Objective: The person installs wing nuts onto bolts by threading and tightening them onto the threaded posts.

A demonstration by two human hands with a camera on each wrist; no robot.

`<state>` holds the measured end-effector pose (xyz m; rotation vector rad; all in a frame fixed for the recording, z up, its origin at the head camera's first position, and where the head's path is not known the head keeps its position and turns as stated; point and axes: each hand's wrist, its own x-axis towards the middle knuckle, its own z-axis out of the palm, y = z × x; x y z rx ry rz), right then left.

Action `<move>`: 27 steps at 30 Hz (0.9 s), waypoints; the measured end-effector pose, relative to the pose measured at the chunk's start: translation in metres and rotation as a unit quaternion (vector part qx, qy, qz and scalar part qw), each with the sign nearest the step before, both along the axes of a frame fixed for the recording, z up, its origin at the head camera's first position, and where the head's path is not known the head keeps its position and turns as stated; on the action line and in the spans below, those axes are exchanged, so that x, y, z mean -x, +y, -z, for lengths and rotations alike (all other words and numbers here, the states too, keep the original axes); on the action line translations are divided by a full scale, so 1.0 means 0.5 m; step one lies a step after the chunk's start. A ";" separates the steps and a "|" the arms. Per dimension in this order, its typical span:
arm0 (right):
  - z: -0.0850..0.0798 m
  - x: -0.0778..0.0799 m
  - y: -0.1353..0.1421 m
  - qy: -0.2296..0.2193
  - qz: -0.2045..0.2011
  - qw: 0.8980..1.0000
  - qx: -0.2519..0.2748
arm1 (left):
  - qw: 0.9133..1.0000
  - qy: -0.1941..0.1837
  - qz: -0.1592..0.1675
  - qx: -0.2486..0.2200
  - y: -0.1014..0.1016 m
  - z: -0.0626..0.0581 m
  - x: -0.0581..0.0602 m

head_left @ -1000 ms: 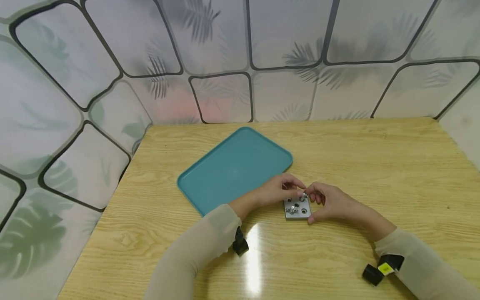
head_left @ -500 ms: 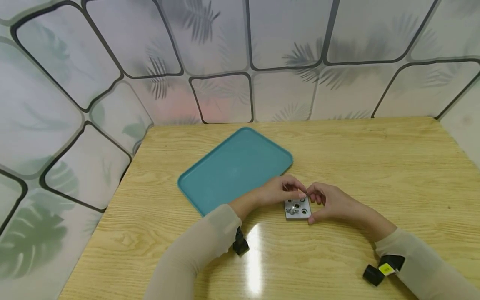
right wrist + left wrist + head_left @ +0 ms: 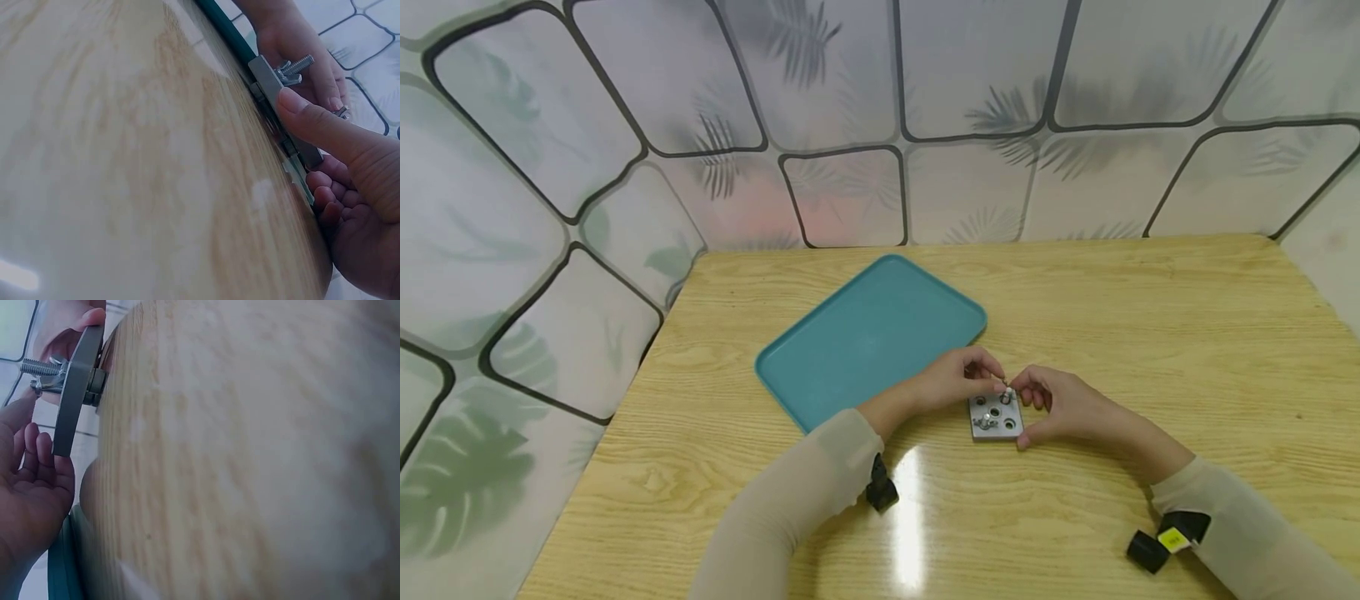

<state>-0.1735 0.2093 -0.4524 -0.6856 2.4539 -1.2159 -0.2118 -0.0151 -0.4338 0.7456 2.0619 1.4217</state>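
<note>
A small square metal plate [image 3: 1000,434] with several holes lies under both hands in the head view. One bolt with a wing nut [image 3: 986,422] stands at its near left; a second wing nut [image 3: 1006,397] is at the far right corner. My left hand [image 3: 955,379] pinches that far wing nut between thumb and forefinger. The right hand [image 3: 1067,408] grips the plate's right side, its thumb [image 3: 294,101] on the edge. Threaded bolt [image 3: 39,367] ends rise above the plate in the left wrist view, and bolt heads [image 3: 95,384] show underneath.
A blue-green tray [image 3: 868,342] lies behind and left of the plate, with the left forearm crossing its near corner. The wooden table [image 3: 1150,317] meets a patterned wall [image 3: 970,192] at the back. Black cameras [image 3: 882,493] are strapped to both wrists.
The left fingers covered the far wing nut half a second ago and have drawn back slightly, so it shows again. The plate and right hand stay nearly still.
</note>
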 end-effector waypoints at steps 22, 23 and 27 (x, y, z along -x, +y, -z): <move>-0.002 -0.004 -0.002 0.008 0.004 1.000 -0.002 | 1.000 0.019 0.018 0.004 0.004 0.009 0.002; -0.002 -0.004 -0.003 0.008 0.004 1.000 -0.001 | 1.000 0.018 0.011 0.001 0.004 0.010 0.003; 0.001 -0.001 -0.002 0.011 0.006 1.000 -0.001 | 1.000 0.007 -0.013 -0.009 0.006 0.010 0.005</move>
